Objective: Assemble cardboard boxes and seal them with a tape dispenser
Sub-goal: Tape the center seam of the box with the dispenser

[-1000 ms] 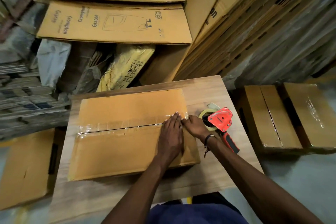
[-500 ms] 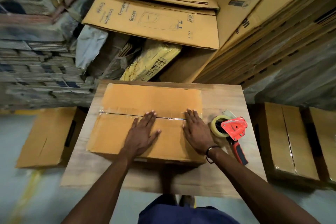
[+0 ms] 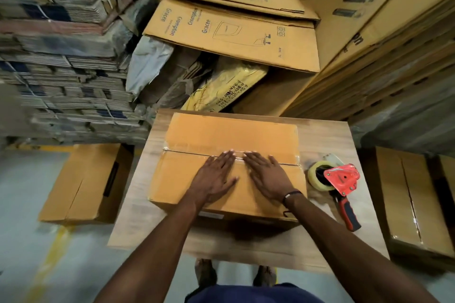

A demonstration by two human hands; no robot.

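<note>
A closed cardboard box (image 3: 221,135) lies on the wooden table (image 3: 327,135), its centre seam covered with clear tape. My left hand (image 3: 215,177) lies flat on the box lid with straight fingers, fingertips on the taped seam. Beside it my right hand (image 3: 268,176) presses flat on the lid too, its fingertips at the seam close to the left hand's. A red tape dispenser (image 3: 341,179) with a roll of clear tape and a black-and-red handle lies on the table just right of the box, untouched.
A cardboard box (image 3: 83,184) stands on the floor to the left of the table. Taped boxes (image 3: 406,202) stand on the floor at the right. Flat printed cartons (image 3: 231,34) and stacks of folded cardboard (image 3: 61,69) pile up behind the table.
Both hands have slid toward each other along the taped seam, from apart to nearly touching near the middle. My view has shifted, so the box sits further right in frame.
</note>
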